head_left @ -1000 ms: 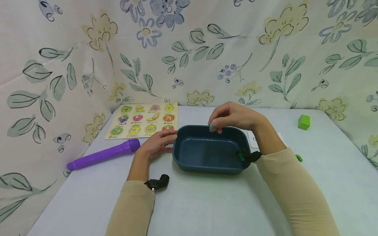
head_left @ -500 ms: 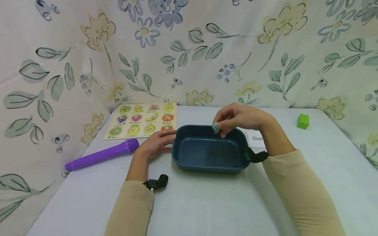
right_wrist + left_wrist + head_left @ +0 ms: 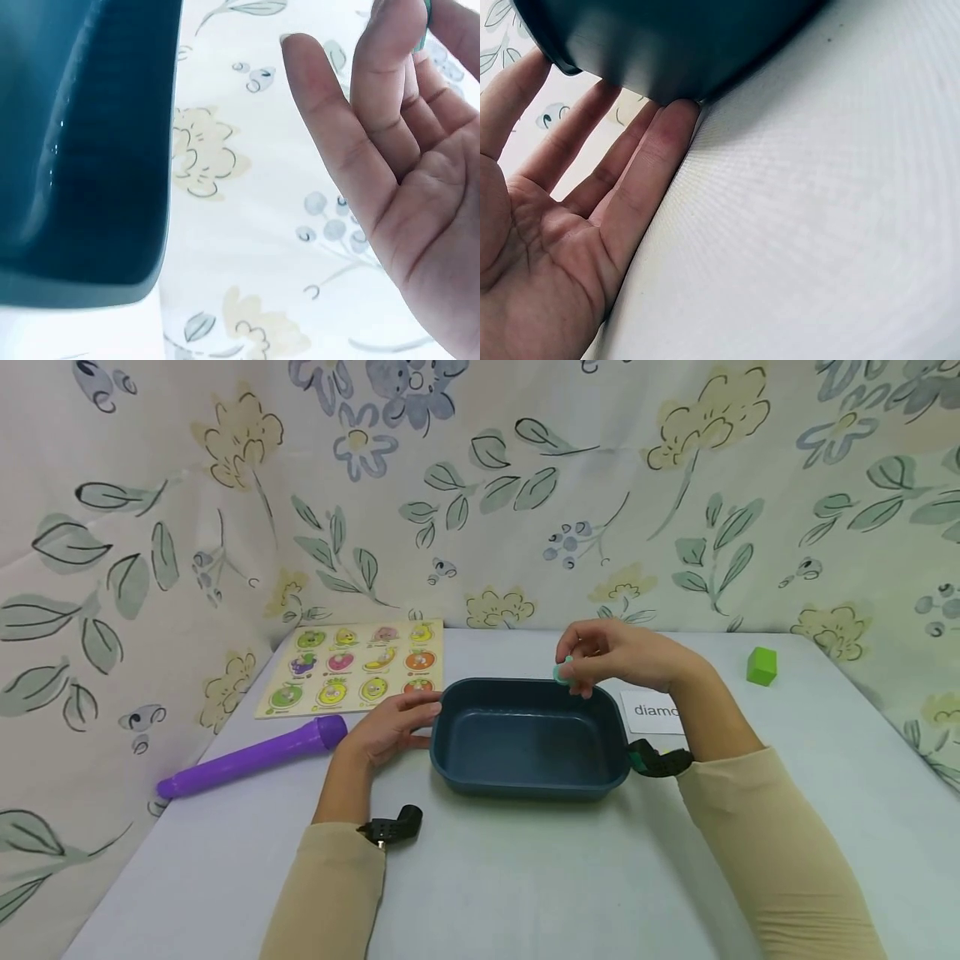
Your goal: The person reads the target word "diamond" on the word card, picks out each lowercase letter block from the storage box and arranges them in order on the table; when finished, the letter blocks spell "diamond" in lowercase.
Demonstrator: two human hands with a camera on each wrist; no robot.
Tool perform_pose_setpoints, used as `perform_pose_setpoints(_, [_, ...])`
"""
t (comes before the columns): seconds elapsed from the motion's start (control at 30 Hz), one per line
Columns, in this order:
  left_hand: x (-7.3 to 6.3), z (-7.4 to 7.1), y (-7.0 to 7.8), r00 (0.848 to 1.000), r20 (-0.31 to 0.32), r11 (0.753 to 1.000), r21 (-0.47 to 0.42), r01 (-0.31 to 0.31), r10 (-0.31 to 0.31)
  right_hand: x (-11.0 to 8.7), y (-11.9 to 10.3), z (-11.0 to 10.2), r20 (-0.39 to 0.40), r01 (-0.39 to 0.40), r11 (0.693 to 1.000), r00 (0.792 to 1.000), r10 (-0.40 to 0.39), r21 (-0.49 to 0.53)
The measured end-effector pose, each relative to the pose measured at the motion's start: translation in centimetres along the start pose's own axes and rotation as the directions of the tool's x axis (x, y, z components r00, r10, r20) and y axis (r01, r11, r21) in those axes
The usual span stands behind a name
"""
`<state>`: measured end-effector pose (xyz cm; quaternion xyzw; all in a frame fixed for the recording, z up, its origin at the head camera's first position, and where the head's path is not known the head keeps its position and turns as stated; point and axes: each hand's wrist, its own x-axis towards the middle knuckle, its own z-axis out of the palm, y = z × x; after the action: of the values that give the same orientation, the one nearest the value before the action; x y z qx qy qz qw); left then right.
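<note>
A dark blue rectangular container (image 3: pixel 531 792) sits on the white table, with nothing inside it. At its left end, my left hand (image 3: pixel 392 727) rests on the table with fingers extended; in the left wrist view their fingertips (image 3: pixel 676 120) touch the container's side. Over the back right rim, my right hand (image 3: pixel 622 658) pinches a small mint-green piece (image 3: pixel 562 672) between thumb and fingers. The right wrist view shows only an edge of the green piece (image 3: pixel 423 28), mostly hidden by the fingers, with the little finger extended beside the container.
A fruit picture board (image 3: pixel 348 668) lies at the back left, and a purple toy microphone (image 3: pixel 251 758) in front of it. Behind the right wrist is a white card (image 3: pixel 637 720) with partly covered print. A green block (image 3: pixel 762 667) stands at the far right.
My right hand has moved a little to the right along the back rim with the mint-green piece, uncovering more of the card. My left hand keeps its place at the container.
</note>
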<state>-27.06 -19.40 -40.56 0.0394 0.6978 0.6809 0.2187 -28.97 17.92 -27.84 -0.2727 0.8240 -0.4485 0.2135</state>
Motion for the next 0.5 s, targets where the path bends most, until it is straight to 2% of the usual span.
perform_pose_setpoints(0.27, [-0.1, 0.1, 0.1, 1.000, -0.004, 1.000, -0.008, -0.002, 0.002, -1.1, 0.9, -0.7, -0.103, -0.010, 0.998, 0.995, 0.016, 0.059])
perform_pose_setpoints(0.5, [-0.1, 0.2, 0.1, 1.000, -0.002, 1.000, -0.014, -0.001, 0.001, -3.0, 2.0, -1.6, -0.108, 0.013, 0.987, 0.994, 0.004, 0.158])
